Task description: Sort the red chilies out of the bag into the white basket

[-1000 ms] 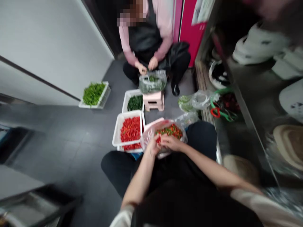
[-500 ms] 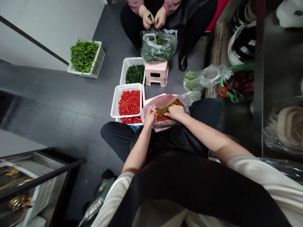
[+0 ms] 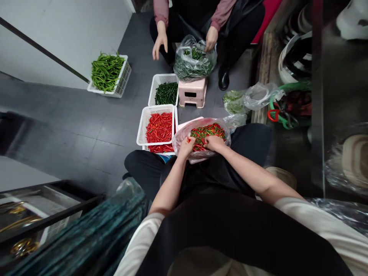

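Clear plastic bag (image 3: 178, 138) between the wearer's knees, mouth wide, filled with red-and-green chillies (image 3: 207, 131). Left hand (image 3: 185, 148) at the bag's eight o'clock side, nearly closed, a red chilli (image 3: 188, 140) pinched at the fingertips. Right hand (image 3: 215, 143) near four o'clock, fingers curled down among the chillies; cannot tell whether they grip any. Bearings from the bag: basket of red chillies (image 3: 159, 128) just beside, between nine and ten; basket of dark green chillies (image 3: 166, 94) at eleven; basket of long green peppers (image 3: 107, 73) well apart at ten. Twelve o'clock: pink stool (image 3: 198, 90) bearing a second bag (image 3: 186, 69); a co-worker's one hand (image 3: 211, 38) touches its rim, the other (image 3: 161, 43) hangs loosely spread, apart. Two o'clock: red-handled scissors (image 3: 273, 115).
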The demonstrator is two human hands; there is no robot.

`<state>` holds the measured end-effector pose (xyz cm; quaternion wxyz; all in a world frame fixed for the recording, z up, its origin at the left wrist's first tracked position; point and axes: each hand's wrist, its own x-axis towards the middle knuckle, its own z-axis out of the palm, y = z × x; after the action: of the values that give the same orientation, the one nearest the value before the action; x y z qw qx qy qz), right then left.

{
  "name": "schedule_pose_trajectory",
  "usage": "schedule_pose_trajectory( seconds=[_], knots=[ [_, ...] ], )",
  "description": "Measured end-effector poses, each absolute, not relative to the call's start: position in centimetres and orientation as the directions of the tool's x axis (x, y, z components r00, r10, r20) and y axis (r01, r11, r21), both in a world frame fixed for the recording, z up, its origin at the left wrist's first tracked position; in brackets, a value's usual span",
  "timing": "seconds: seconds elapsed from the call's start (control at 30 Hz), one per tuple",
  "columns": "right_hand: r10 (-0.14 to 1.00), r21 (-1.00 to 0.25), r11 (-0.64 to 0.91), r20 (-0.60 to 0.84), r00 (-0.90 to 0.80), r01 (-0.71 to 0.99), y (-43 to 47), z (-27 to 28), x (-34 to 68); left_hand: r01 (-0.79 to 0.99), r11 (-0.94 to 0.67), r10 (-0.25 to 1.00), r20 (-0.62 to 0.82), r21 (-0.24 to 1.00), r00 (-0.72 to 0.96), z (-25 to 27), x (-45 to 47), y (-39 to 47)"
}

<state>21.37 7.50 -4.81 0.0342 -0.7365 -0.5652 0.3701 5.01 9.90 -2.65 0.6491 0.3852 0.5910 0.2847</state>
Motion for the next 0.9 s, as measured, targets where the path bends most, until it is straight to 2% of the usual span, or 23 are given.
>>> schedule_pose_trajectory(
  seconds=[0.07,0.13,0.2,0.23,0.3,0.37,0.47,0.5,0.57,0.6,0.67,0.73,0.8,0.9],
  knots=[
    [0.862,-0.688,-0.451,-0.501,0.078,0.568,7.6,-4.4,22.3,0.192,0.492,0.838,-0.522,0.849,0.162,-2.4,4.9,10.0],
    [0.836,-0.819,-0.545,-0.548,0.037,0.181,7.7,-3.6,23.1,0.274,0.453,0.830,-0.513,0.849,0.218,-2.3,5.1,10.1],
    [0.791,-0.778,-0.605,-0.612,-0.016,-0.170,7.7,-2.7,23.5,0.338,0.426,0.792,-0.526,0.839,0.310,-2.2,5.4,10.1],
    [0.775,-0.738,-0.614,-0.631,-0.033,-0.280,7.7,-2.3,23.5,0.371,0.408,0.768,-0.533,0.834,0.355,-2.2,5.5,10.1],
    [0.765,-0.696,-0.607,-0.642,-0.045,-0.383,7.6,-1.8,23.3,0.433,0.348,0.745,-0.526,0.831,0.410,-2.2,5.8,10.0],
    [0.773,-0.694,-0.595,-0.632,-0.054,-0.405,7.6,-1.6,22.9,0.452,0.277,0.758,-0.482,0.848,0.439,-2.1,5.9,9.9],
    [0.817,-0.772,-0.566,-0.572,-0.069,-0.289,7.5,-1.1,22.2,0.405,0.226,0.758,-0.422,0.886,0.497,-2.0,6.0,10.3],
    [0.851,-0.833,-0.521,-0.523,-0.043,-0.185,7.6,-0.8,21.9,0.403,0.227,0.754,-0.422,0.887,0.504,-2.0,6.2,10.5],
    [0.943,-0.934,-0.332,-0.331,0.024,0.133,7.8,0.1,21.4,0.447,0.224,0.760,-0.442,0.866,0.477,-2.1,6.4,11.0],
    [0.976,-0.926,-0.214,-0.211,0.045,0.311,8.0,0.5,21.3,0.490,0.204,0.773,-0.447,0.847,0.450,-2.1,6.5,11.2],
    [0.996,-0.803,-0.088,-0.062,0.063,0.590,8.3,1.1,21.5,0.607,0.120,0.807,-0.434,0.785,0.400,-2.1,6.5,11.6],
    [0.988,-0.670,-0.154,-0.111,0.107,0.727,8.5,0.9,22.3,0.744,0.007,0.833,-0.415,0.668,0.365,-1.9,6.0,11.8],
    [0.954,-0.547,-0.250,-0.281,0.106,0.799,8.2,-0.1,23.3,0.855,-0.109,0.843,-0.408,0.507,0.349,-1.8,5.3,11.9],
    [0.885,-0.408,-0.195,-0.465,-0.019,0.892,6.9,-2.2,24.0,0.903,-0.291,0.802,-0.435,0.316,0.410,-1.9,5.0,12.0]
  ],
)
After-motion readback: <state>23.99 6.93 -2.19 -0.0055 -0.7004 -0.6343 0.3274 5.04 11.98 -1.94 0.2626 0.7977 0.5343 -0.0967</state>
